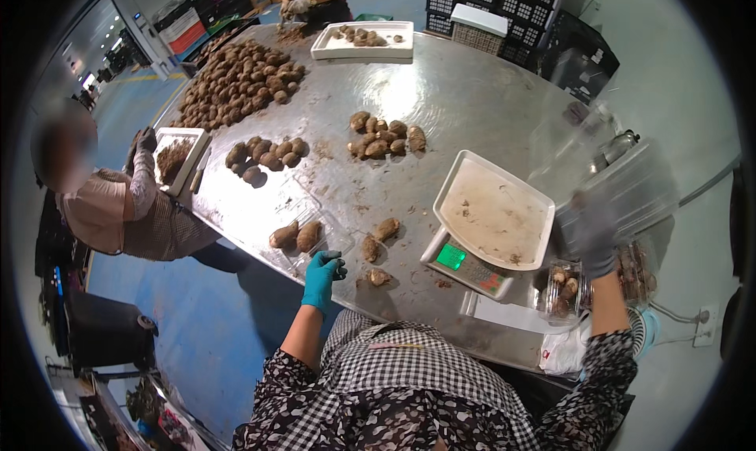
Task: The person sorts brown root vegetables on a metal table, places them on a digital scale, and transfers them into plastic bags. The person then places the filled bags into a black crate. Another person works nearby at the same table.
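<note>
My left hand [322, 280], in a teal glove, hovers at the table's near edge with its fingers partly curled; whether they grip anything is unclear. Just beyond it, a clear plastic tray [333, 229] holds two brown taro corms [308, 236]. To its right, several loose corms [378, 277] lie on the metal. My right hand [593, 232], grey-gloved and blurred, is at the clear plastic containers [632, 185], and its grip cannot be made out. Between my hands stands a digital scale [472, 268] with a lit green display; its white pan [496, 209] carries only dirt crumbs.
Small taro groups [387, 135] lie mid-table, with a large heap [242, 85] at far left. Packed clear boxes [564, 291] stand by my right forearm. A knife [201, 170] lies beside a white tray [204, 141] near a co-worker [142, 209]. Another person [316, 2] works at the far end.
</note>
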`<state>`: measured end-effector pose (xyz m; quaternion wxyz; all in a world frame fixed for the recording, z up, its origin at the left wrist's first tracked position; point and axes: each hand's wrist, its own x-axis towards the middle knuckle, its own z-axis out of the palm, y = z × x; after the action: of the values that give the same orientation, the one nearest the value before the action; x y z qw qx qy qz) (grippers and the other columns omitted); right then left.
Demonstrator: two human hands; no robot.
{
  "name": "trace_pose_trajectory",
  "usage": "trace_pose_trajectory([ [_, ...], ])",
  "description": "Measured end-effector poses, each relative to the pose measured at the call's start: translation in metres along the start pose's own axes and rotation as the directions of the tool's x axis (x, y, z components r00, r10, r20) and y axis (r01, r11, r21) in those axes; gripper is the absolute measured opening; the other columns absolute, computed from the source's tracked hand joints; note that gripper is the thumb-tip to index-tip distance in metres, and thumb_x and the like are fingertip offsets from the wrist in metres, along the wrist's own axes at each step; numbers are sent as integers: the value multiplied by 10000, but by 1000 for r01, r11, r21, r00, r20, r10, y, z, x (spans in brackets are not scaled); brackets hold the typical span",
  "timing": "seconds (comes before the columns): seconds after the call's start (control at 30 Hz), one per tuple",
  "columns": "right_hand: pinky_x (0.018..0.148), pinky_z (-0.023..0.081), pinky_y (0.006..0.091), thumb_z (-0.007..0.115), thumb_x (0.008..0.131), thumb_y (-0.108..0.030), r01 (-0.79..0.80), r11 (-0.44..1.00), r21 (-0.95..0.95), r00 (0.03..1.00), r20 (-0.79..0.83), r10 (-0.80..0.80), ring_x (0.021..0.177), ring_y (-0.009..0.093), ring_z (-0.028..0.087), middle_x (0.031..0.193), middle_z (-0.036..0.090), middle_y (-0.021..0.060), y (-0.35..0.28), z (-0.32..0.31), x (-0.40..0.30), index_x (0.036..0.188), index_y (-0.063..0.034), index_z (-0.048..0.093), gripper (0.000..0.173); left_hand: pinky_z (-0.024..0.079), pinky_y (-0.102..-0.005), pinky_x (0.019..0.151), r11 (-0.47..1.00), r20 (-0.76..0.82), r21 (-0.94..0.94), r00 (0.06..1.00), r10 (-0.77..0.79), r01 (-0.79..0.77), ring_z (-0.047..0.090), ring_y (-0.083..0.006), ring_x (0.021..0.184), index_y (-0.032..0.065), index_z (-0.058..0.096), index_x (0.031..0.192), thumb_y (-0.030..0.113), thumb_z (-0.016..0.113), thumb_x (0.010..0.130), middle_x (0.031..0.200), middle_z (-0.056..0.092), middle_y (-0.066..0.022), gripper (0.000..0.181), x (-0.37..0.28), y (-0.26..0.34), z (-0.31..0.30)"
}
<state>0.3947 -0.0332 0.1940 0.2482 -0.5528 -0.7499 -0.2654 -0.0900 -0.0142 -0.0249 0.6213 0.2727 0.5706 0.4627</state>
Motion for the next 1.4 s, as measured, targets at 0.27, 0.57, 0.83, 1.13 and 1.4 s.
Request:
trace_pose_trajectory([
  [0.27, 789, 434, 387, 629, 784, -168, -66, 982, 175, 892, 451, -20, 837, 256, 571, 842, 607, 62, -73, 80, -69, 928, -101, 604, 161, 473, -345, 654, 630, 150, 692, 924, 351, -352, 550, -219, 723, 70, 455, 1290, 196, 700, 780, 856, 533, -112, 579, 2, -29, 24],
  [0.57, 851, 442, 399, 624, 819, -249, -299, 764, 572, 739, 645, -193, 963, 323, 540, 1034, 585, 141, -231, 93, -47, 1053, -39, 592, 317, 479, -427, 815, 456, 307, 789, 907, 287, -411, 545, -383, 979, 82, 293, 1416, 214, 729, 723, 1145, 482, -221, 830, 60, -29, 51],
  [0.83, 823, 442, 451, 595, 804, -165, -171, 927, 335, 494, 843, -214, 1071, 323, 469, 1059, 542, 148, -319, 189, -77, 1083, -83, 578, 291, 432, -262, 570, 972, 411, 158, 883, -227, 176, 528, -113, 637, 85, 538, 878, 218, 640, 840, 728, 545, -41, 171, 65, 33, 28],
  [1.13, 707, 548, 357, 484, 957, -224, -616, -590, 522, 545, 823, 159, 865, 302, 631, 1197, 536, 210, -288, 152, -56, 1332, -6, 364, 450, 505, -433, 724, 86, 638, 766, 770, 15, -637, 632, -377, 849, 29, 586, 959, 445, 647, 788, 933, 650, -210, 454, 110, 30, 102],
  [1.4, 764, 496, 259, 583, 923, -206, -639, -77, 765, 555, 528, 643, 902, 136, 578, 1079, 589, 107, -226, 77, -55, 1307, -14, 451, 449, 491, -403, 702, 458, 629, 618, 751, 198, -639, 645, -321, 836, 39, 535, 1043, 399, 663, 805, 931, 648, -171, 450, 115, 34, 137],
])
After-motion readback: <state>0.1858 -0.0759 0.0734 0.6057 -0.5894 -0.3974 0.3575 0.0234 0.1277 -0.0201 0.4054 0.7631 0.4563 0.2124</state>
